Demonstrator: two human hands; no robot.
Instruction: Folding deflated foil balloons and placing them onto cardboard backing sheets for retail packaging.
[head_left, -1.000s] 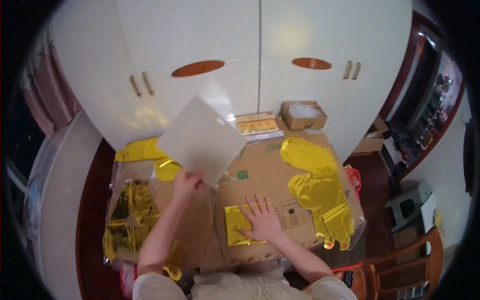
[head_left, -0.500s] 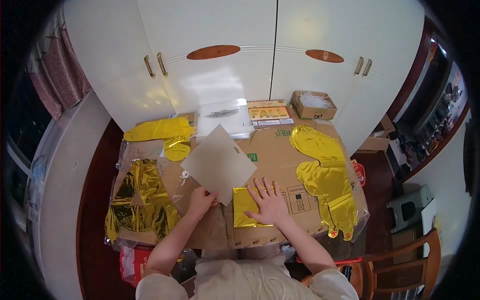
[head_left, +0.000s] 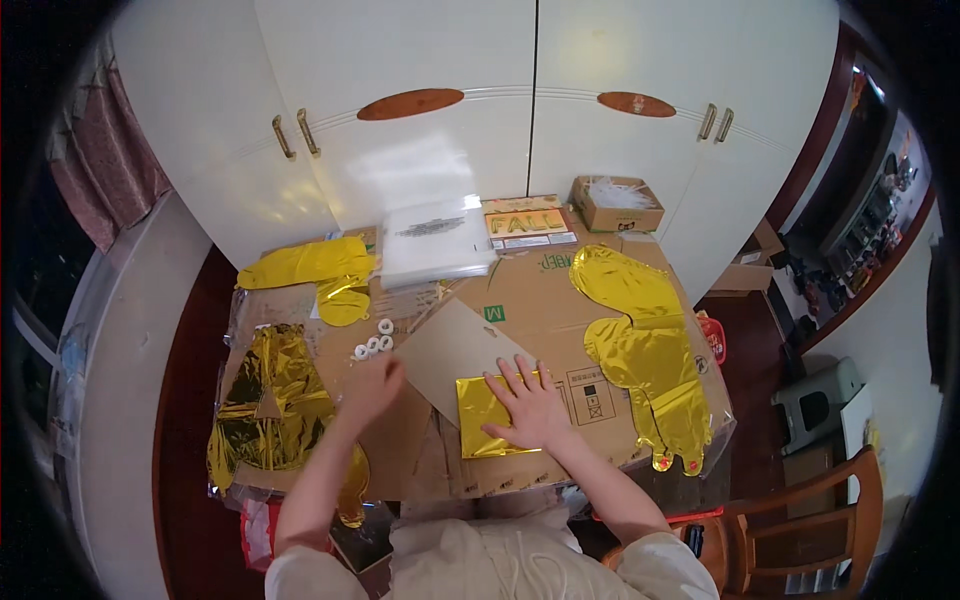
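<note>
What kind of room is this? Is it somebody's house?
Probably a room in a home, used for packing or craft work. White wardrobe doors stand behind a table covered in cardboard, a wooden chair sits beside it, and gold foil balloons lie spread out flat.

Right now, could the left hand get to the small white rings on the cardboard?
Probably yes. The left hand holds the card sheet just below the white rings, with only bare cardboard between them; it would likely have to release the sheet first.

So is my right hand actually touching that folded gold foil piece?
Touching. The head view shows the right hand lying flat, fingers spread, on the folded gold foil piece.
</note>
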